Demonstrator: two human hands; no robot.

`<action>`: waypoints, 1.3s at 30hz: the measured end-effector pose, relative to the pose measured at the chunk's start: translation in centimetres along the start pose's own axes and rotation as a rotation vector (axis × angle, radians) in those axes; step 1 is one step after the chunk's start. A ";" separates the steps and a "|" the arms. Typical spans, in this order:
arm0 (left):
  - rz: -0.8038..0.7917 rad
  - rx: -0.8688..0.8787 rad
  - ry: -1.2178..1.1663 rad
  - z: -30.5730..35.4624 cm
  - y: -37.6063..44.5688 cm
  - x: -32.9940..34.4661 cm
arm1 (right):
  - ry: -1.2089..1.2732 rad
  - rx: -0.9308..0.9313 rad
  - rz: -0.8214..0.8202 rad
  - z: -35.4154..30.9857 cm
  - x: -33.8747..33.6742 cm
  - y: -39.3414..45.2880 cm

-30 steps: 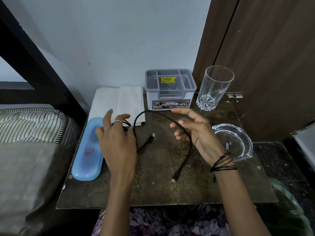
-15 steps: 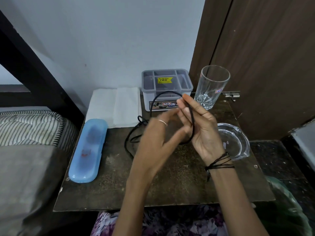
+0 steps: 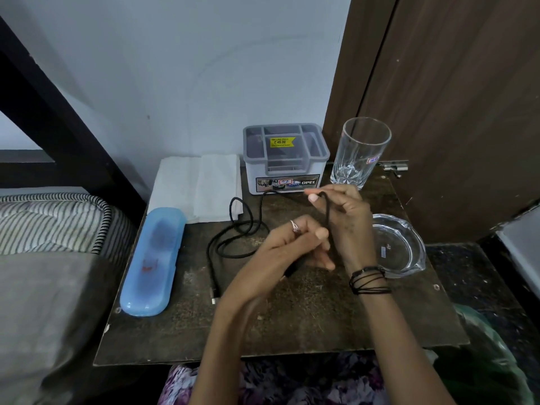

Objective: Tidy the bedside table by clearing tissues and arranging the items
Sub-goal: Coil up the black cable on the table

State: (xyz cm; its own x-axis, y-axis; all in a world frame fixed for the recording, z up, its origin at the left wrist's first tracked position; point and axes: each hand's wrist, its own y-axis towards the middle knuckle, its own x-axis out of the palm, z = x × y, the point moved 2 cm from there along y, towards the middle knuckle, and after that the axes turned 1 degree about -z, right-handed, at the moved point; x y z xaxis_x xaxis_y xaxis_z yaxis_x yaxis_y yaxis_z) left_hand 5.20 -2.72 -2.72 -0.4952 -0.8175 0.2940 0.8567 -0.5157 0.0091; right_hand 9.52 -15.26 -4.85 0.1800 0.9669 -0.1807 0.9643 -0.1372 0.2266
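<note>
A black cable point(image 3: 233, 233) lies in loose loops on the dark bedside table point(image 3: 292, 323), one plug end near the table's middle left. My right hand point(image 3: 347, 226) holds a stretch of the cable looped over its fingers, above the table's centre. My left hand point(image 3: 292, 247), with a ring, pinches the cable just in front of the right palm. Folded white tissues point(image 3: 198, 188) lie flat at the back left. A blue plastic case point(image 3: 153, 261) lies along the left edge.
A grey compartment box point(image 3: 285, 159) stands at the back centre, a tall empty glass point(image 3: 361, 153) to its right. A clear glass ashtray point(image 3: 397, 247) sits at the right edge. A striped mattress point(image 3: 49, 220) borders the left, a brown door point(image 3: 453, 112) the right.
My left hand moved from the cable's left loop over to the right hand. The cable has been drawn up and is now looped round my right fingers; its free end shifted left.
</note>
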 end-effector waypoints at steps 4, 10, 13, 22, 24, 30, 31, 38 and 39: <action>0.122 0.161 -0.246 0.8 -0.2 -1.4 | -0.196 -0.070 -0.178 0.0 0.6 -0.4; 0.353 0.348 -0.495 0.6 0.0 -3.5 | -0.230 -0.107 -0.458 -0.8 2.2 -1.0; 0.516 0.388 -0.290 0.0 0.1 -3.9 | -0.168 0.003 -0.628 -1.2 2.5 -1.4; 0.386 0.181 0.765 -0.8 0.0 -3.6 | -0.071 -0.040 -0.568 -2.0 0.5 -0.8; 0.384 0.140 0.641 -0.7 -0.2 -3.6 | -0.054 -0.058 -0.465 -1.8 0.0 -0.6; 0.192 -0.036 0.296 -0.6 0.1 -3.4 | 0.087 -0.056 -0.262 -1.1 0.5 -0.4; 0.161 -0.056 0.260 -0.7 0.1 -3.4 | 0.129 -0.018 -0.258 -0.8 0.8 -0.4; 0.155 0.050 -0.067 -0.4 -0.2 -3.2 | 0.315 0.106 -0.203 -0.4 2.4 -0.4; 0.190 0.083 -0.122 -0.3 -0.2 -3.1 | 0.315 0.109 -0.219 -0.5 2.8 -0.5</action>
State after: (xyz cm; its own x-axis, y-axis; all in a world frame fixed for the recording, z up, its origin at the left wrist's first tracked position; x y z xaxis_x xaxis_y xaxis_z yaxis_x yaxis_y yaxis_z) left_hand 6.52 -0.17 -3.87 -0.3073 -0.8581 0.4114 0.9442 -0.3287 0.0197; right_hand 9.44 -12.40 -5.02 -0.0846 0.9921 0.0922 0.9913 0.0744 0.1090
